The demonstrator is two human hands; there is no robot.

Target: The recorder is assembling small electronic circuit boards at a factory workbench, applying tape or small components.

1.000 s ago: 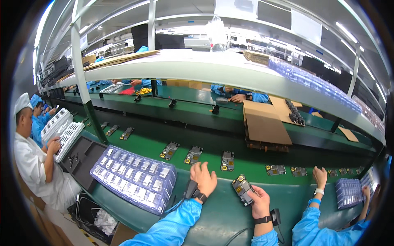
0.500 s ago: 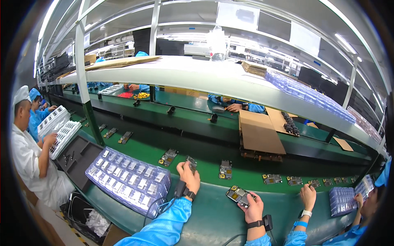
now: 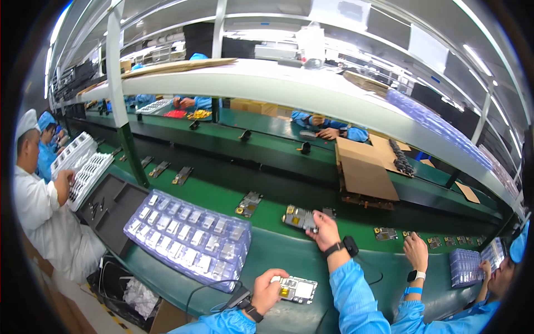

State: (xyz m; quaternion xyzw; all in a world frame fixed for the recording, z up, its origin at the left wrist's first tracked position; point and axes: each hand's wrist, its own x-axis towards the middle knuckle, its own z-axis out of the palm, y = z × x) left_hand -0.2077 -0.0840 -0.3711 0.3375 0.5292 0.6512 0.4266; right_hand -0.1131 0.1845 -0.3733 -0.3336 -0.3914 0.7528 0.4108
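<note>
My left hand [image 3: 266,293], low near the front of the green worktop, is closed on the edge of a circuit board [image 3: 298,290]. This board lies flat, with a large silver-white square and a small gold patch on its face. Farther off and to the right, my right hand [image 3: 324,232] grips the right end of another circuit board [image 3: 298,217] over the green conveyor belt. That one is dark, with a round gold ring at its left end. A third circuit board [image 3: 329,212] shows partly behind my right fingers.
A clear blister tray [image 3: 189,234] of white-silver parts stands left of my hands, beside a black tray [image 3: 114,209]. More boards [image 3: 248,204] line the belt. Cardboard [image 3: 367,178] juts out beyond it. A co-worker's hand [image 3: 415,251] works at the right; another person [image 3: 41,206] sits left.
My left hand has come back from the belt toward me with its board, now lying flat. My right hand has moved forward and slightly left with its board, over the belt. The view has shifted slightly.
</note>
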